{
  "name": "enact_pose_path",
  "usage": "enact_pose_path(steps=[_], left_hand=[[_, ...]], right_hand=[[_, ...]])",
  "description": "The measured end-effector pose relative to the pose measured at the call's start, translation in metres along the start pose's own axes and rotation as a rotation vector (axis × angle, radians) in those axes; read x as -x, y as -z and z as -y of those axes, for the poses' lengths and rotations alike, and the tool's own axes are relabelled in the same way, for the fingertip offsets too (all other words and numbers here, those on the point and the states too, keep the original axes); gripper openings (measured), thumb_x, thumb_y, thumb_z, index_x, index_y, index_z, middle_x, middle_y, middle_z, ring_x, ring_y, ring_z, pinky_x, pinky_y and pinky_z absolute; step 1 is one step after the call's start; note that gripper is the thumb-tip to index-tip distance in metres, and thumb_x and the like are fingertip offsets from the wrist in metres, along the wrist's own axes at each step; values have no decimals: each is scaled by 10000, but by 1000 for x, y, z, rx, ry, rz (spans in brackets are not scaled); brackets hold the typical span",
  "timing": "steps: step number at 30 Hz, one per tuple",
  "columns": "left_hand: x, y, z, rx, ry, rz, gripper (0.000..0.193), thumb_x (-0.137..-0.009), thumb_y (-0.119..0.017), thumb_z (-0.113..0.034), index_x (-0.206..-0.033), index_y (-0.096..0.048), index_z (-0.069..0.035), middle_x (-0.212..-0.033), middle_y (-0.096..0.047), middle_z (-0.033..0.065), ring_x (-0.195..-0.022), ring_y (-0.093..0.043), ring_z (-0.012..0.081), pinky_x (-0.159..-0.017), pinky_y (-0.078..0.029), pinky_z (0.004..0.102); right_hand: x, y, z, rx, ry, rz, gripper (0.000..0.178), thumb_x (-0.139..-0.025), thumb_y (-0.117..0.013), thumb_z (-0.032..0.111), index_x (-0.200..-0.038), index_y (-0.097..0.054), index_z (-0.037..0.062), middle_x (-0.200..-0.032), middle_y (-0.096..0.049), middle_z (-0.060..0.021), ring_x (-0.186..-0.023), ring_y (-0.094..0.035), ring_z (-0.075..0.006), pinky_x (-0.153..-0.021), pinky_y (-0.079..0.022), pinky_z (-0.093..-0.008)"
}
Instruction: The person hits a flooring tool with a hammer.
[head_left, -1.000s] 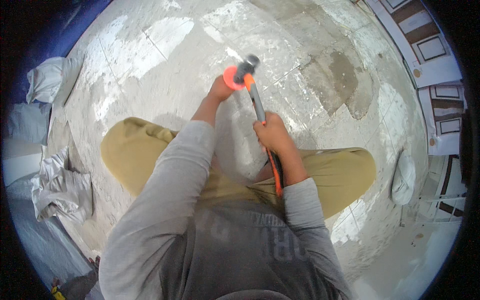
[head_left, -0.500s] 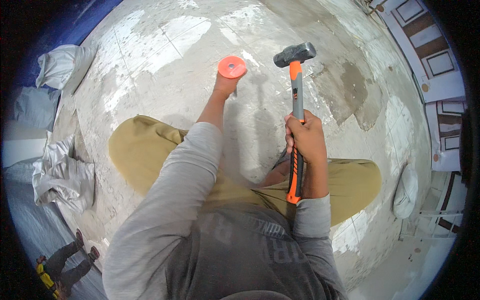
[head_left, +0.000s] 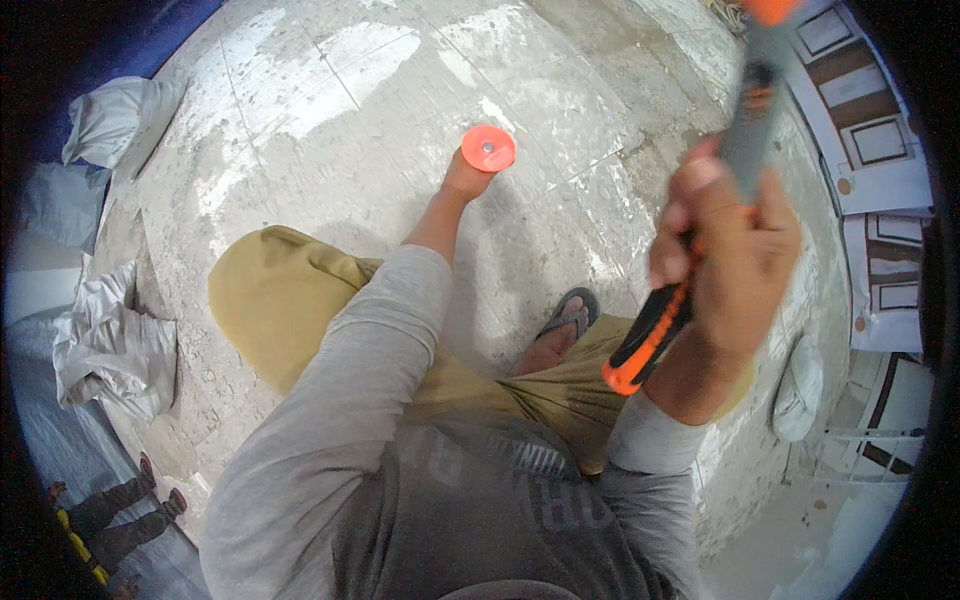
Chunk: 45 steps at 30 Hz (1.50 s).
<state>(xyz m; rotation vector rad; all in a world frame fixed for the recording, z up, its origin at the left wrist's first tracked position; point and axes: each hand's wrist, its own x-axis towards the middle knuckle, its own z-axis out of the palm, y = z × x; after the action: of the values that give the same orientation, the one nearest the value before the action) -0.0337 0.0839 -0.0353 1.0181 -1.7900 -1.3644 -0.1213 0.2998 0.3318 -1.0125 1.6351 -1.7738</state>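
My left hand [head_left: 468,180] grips a chisel close under its round orange hand guard [head_left: 503,152], out over the worn floor. The guard's disc hides most of the fingers and the blade; the chisel's metal struck end shows in its middle. Raised at the right, my right hand [head_left: 735,250] is wrapped round the grey, black and orange handle of a sledgehammer [head_left: 752,140]. The hammer's head lies beyond the top edge of the picture, and hand and handle are blurred by motion.
Scraped tile floor [head_left: 380,160] with white and grey patches spreads ahead. White sacks [head_left: 125,120] and a crumpled sack [head_left: 120,350] lie at left, another sack [head_left: 798,390] at right. Panelled doors [head_left: 870,120] line the right side. Another person's legs [head_left: 120,510] show at lower left.
My right hand has swung the hammer up and to the right, taking its head out of view. My left hand with the chisel has shifted slightly right. My sandalled foot now shows more fully.
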Motion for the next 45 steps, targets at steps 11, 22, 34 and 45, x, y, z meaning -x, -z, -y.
enact_pose_path(steps=[11, 22, 34, 45], left_hand=[[-5, -8, -11, -172, -56, 83, 385, -823, -703, -233, -1159, -610, -71, -1162, -643, 110, -1087, -600, 256, -908, -474, 353], [1, 16, -39, -146, 52, -6, 328, -825, -717, -225, -1103, -634, -71, -1064, -659, 68, -981, -618, 194, -849, -480, 338], [30, -7, -31, 35, 60, -54, 430, -784, -773, -247, -1134, -608, -57, -1088, -644, 75, -1027, -598, 200, -894, -471, 334], [28, -8, -2, -214, 10, 55, 410, -802, -752, -267, -1130, -615, -62, -1116, -648, 92, -1047, -606, 233, -888, -478, 344]], right_hand=[[3, -6, -135, 646, -76, 178, 226, -855, -569, 179, -918, -563, -38, -827, -614, -252, -811, -627, -407, -734, -492, -465], [26, 39, -154, 236, -658, 173, 160, -852, -568, 116, -813, -503, -25, -588, -513, -61, -398, -503, -150, -373, -431, -321], [14, 14, -50, 142, -403, 169, 152, -877, -616, 124, -900, -561, -15, -581, -515, -13, -420, -469, -72, -375, -378, -249], [-3, -10, -49, 382, 110, 5, 207, -866, -644, 193, -842, -564, 4, -609, -539, -97, -531, -544, -203, -502, -433, -323]])
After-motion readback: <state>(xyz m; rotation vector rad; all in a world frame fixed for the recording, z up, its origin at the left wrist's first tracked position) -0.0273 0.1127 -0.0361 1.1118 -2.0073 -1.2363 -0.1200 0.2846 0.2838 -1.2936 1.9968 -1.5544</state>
